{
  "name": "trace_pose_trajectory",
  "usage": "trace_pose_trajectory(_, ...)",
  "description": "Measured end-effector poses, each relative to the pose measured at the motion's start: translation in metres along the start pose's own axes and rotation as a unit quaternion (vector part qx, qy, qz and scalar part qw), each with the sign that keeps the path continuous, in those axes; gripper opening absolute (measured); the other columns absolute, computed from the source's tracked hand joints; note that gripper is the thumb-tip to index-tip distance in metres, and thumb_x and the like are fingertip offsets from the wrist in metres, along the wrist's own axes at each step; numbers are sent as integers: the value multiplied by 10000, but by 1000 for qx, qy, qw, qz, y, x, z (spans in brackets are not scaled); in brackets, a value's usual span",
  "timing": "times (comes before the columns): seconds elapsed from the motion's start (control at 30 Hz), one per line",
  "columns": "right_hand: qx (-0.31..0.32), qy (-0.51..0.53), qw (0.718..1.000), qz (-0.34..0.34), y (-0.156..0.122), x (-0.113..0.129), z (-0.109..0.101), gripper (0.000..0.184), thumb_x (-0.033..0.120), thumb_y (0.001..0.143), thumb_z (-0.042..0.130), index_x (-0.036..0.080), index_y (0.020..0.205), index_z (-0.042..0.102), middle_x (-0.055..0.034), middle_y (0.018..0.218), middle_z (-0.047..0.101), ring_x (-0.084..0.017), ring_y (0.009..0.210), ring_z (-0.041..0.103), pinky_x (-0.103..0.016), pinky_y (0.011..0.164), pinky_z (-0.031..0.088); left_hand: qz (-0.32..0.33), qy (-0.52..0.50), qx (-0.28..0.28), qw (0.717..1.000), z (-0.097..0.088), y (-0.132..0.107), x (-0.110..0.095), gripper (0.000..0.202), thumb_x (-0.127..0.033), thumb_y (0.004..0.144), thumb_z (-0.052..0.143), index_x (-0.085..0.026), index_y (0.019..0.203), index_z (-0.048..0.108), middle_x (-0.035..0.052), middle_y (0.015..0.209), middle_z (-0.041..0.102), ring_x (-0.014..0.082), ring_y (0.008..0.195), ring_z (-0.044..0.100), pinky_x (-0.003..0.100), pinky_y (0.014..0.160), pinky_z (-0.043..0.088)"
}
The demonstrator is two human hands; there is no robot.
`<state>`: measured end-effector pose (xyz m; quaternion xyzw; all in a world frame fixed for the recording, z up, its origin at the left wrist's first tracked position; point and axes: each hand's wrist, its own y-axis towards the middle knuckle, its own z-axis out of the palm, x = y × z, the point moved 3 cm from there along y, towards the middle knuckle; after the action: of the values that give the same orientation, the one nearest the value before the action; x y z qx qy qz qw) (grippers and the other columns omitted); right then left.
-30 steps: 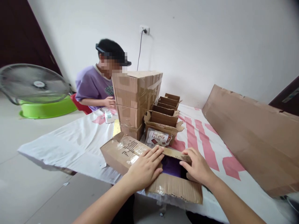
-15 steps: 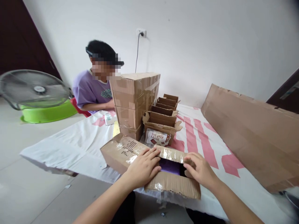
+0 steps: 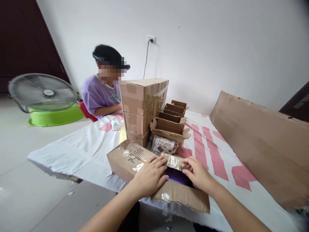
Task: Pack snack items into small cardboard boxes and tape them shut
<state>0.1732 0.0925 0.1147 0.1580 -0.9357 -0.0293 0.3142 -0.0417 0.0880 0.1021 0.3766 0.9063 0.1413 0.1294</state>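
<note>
A long brown cardboard box (image 3: 120, 158) lies at the table's near edge, its right part open. My left hand (image 3: 150, 175) rests on top of it with the fingers stretched flat, beside the opening. With thumb and fingers my right hand (image 3: 198, 174) pinches the right end of the far flap (image 3: 172, 161), which has shiny clear tape on it. The near flap (image 3: 183, 197) is folded outward toward me and has a ragged edge. Inside the opening shows something shiny and purple (image 3: 177, 176); most of it is hidden.
Stacked taped boxes (image 3: 132, 100) stand behind, with a row of open cartons (image 3: 167, 127) to their right. A large cardboard sheet (image 3: 260, 145) leans along the right side. Across the table sits a person (image 3: 100, 93); a fan (image 3: 48, 93) stands left. A yellow ruler-like strip (image 3: 122, 134) lies near the stack.
My right hand has moved left along the far flap, tilting that flap inward over the opening. My left hand stays on the box. The view has shifted slightly.
</note>
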Motion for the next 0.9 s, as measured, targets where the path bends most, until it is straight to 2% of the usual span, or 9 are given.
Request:
trace_pose_trajectory(0.13, 26, -63, 998, 13, 17, 12, 15, 309, 145, 754, 659, 219, 1050, 610, -33, 990, 626, -190, 889, 621, -321, 781, 492, -7, -7, 11, 1000, 0, -1, 0, 330, -413, 934, 501, -201, 1131, 657, 82, 1373, 591, 277, 1310, 498, 452, 1086, 324)
trace_pose_trajectory(0.23, 31, -91, 995, 14, 19, 17, 21, 252, 139, 743, 675, 198, 979, 611, -46, 971, 620, -211, 907, 614, -335, 792, 475, -2, -11, 5, 1000, 0, -1, 0, 336, -423, 931, 500, -195, 1120, 659, 92, 1363, 596, 278, 1313, 492, 455, 1092, 316)
trace_pose_trajectory(0.37, 32, -91, 995, 7, 19, 16, 23, 131, 139, 776, 638, 206, 885, 607, -38, 942, 622, -209, 915, 613, -324, 797, 468, -2, -15, -11, 1000, 1, -3, 0, 332, -421, 943, 476, -200, 1112, 658, 84, 1356, 602, 268, 1311, 490, 445, 1094, 309)
trace_pose_trajectory(0.53, 12, -85, 996, -6, 23, 16, 26, 254, 116, 777, 632, 195, 1015, 591, -54, 1014, 619, -206, 980, 604, -320, 862, 462, -8, -22, -4, 1000, 4, -4, 1, 338, -415, 947, 469, -194, 1123, 654, 87, 1366, 594, 267, 1324, 479, 446, 1103, 298)
trace_pose_trajectory(0.67, 18, -104, 994, -14, 25, 18, 29, 246, 88, 775, 610, 203, 991, 588, -45, 981, 623, -204, 961, 604, -312, 842, 462, -11, -29, -11, 999, 4, -4, 2, 352, -432, 942, 479, -200, 1141, 654, 77, 1362, 599, 262, 1318, 485, 438, 1105, 296)
trace_pose_trajectory(0.9, 23, -124, 992, 22, 32, 22, 30, 166, 94, 792, 595, 195, 924, 587, -35, 902, 627, -192, 883, 611, -292, 766, 450, -14, -31, -6, 999, 3, -4, 2, 371, -456, 929, 499, -201, 1147, 658, 73, 1346, 612, 256, 1302, 500, 431, 1099, 304)
